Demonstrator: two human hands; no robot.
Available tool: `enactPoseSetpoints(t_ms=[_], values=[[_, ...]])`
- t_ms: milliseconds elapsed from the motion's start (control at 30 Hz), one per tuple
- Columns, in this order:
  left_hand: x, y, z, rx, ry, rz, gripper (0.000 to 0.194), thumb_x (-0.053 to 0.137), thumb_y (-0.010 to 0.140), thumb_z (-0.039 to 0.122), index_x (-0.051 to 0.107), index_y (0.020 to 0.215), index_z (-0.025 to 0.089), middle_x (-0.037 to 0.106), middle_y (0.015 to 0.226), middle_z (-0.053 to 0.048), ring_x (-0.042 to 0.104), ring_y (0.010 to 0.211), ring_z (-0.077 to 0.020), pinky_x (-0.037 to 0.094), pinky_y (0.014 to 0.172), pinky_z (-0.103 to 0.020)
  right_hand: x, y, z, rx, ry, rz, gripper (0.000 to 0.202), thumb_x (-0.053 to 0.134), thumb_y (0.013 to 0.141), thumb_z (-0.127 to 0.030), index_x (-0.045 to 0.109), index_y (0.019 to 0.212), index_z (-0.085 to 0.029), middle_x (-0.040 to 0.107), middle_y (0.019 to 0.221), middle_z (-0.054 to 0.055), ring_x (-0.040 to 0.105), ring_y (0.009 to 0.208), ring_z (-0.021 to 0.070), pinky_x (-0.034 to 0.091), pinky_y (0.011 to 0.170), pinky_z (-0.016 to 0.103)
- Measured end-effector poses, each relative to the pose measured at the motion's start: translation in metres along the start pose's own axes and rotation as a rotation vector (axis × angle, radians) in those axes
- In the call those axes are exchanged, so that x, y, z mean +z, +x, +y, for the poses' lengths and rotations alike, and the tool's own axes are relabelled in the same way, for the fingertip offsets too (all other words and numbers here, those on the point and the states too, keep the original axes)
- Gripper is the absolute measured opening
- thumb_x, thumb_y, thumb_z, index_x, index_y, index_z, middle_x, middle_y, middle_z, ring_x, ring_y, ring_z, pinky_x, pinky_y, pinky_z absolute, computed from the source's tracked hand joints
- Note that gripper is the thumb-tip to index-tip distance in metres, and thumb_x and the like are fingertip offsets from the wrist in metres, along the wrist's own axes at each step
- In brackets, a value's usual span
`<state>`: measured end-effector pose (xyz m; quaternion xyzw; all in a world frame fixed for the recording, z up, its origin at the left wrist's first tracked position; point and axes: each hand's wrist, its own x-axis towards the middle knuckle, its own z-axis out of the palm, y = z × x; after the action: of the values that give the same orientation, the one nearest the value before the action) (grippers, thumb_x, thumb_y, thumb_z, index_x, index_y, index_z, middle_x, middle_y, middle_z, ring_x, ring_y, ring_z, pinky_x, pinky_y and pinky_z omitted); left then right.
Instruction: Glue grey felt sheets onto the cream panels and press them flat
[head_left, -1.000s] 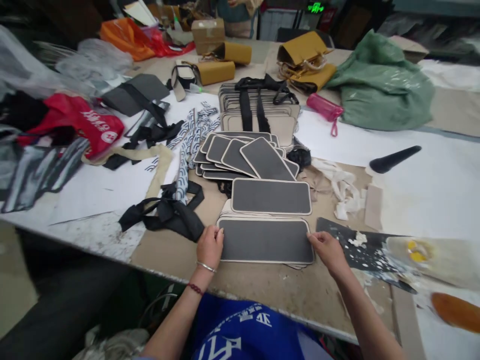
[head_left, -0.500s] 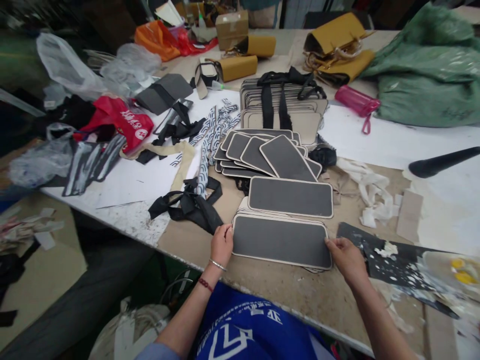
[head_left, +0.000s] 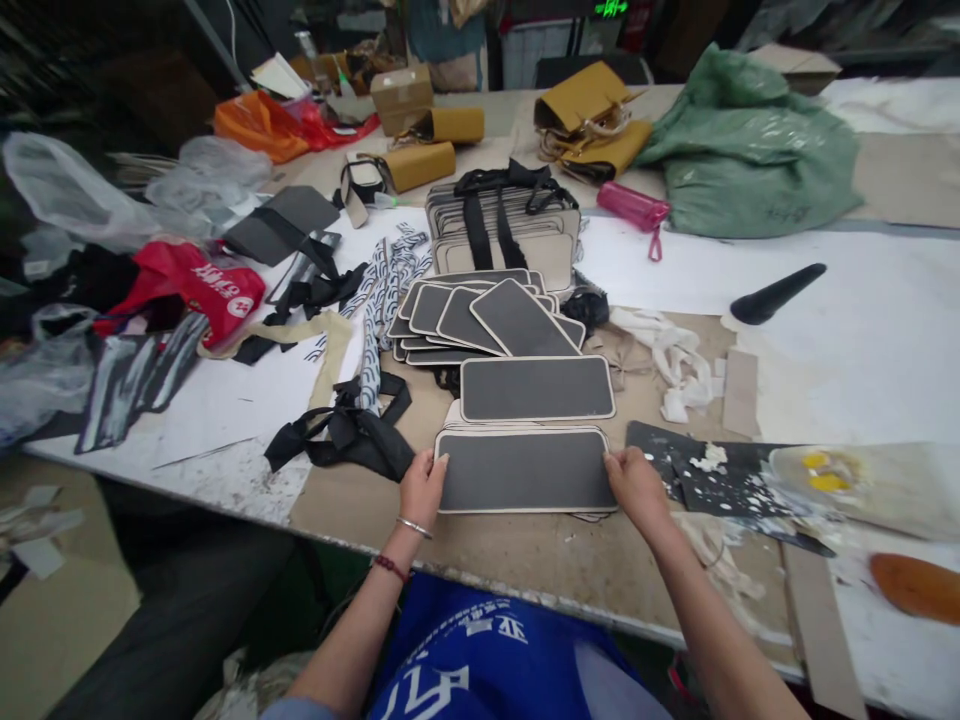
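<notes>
A dark grey rectangular panel with a beige border (head_left: 526, 470) is held level at its two short ends, over a low stack of similar panels near the table's front edge. My left hand (head_left: 423, 490) pinches its left end, thumb on top. At the right end my right hand (head_left: 636, 487) grips the edge with closed fingers. Just behind lies another such panel (head_left: 537, 388). Farther back, more panels (head_left: 517, 318) are fanned out in an overlapping pile, and behind them a bundle of panels (head_left: 536, 258) is tied with black straps.
Black fabric strips (head_left: 349, 430) lie left of my left hand. A glue-spattered dark board (head_left: 712, 480) is at the right, with a black tool (head_left: 778, 294) behind it. Mustard bags (head_left: 581, 105), a green sack (head_left: 750, 160) and a red bag (head_left: 187, 290) stand or lie around.
The view has shifted right, so the table's things appear farther left. The held panel now looks slightly raised and straighter, with both hands still at its ends.
</notes>
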<state>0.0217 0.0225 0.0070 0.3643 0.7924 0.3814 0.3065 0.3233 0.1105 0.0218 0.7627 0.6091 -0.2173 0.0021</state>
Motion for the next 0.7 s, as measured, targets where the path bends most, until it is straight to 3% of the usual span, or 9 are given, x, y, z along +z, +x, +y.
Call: enactPoseSetpoints(t_ms=[167, 433, 700], values=[[0.003, 0.004, 0.003, -0.002, 0.051, -0.010, 0.026, 0.045, 0.070, 0.039, 0.039, 0.054, 0.020, 0.038, 0.047, 0.006, 0.039, 0.050, -0.0106, 0.032, 0.052, -0.022, 0.000, 0.002, 0.003, -0.016, 0.109, -0.028, 0.027, 0.043, 0.083, -0.042, 0.053, 0.079, -0.017, 0.058, 0.068, 0.004, 0.056, 0.065, 0.0173, 0.032, 0.056, 0.024], [-0.003, 0.009, 0.012, 0.058, 0.102, -0.050, 0.025, 0.044, 0.067, 0.036, 0.035, 0.049, 0.021, 0.036, 0.045, 0.005, 0.038, 0.048, -0.0112, 0.031, 0.050, -0.022, -0.006, 0.004, 0.001, -0.037, 0.058, -0.115, 0.024, 0.051, 0.078, -0.041, 0.054, 0.070, -0.019, 0.057, 0.062, 0.002, 0.055, 0.062, 0.0167, 0.030, 0.051, 0.023], [-0.017, 0.027, 0.029, 0.082, 0.100, -0.140, 0.028, 0.044, 0.068, 0.035, 0.032, 0.048, 0.021, 0.032, 0.040, 0.006, 0.034, 0.043, -0.0105, 0.026, 0.045, -0.022, -0.007, -0.003, -0.006, 0.008, 0.044, -0.071, 0.024, 0.051, 0.079, -0.039, 0.058, 0.074, -0.017, 0.060, 0.066, 0.002, 0.056, 0.065, 0.0157, 0.033, 0.054, 0.022]])
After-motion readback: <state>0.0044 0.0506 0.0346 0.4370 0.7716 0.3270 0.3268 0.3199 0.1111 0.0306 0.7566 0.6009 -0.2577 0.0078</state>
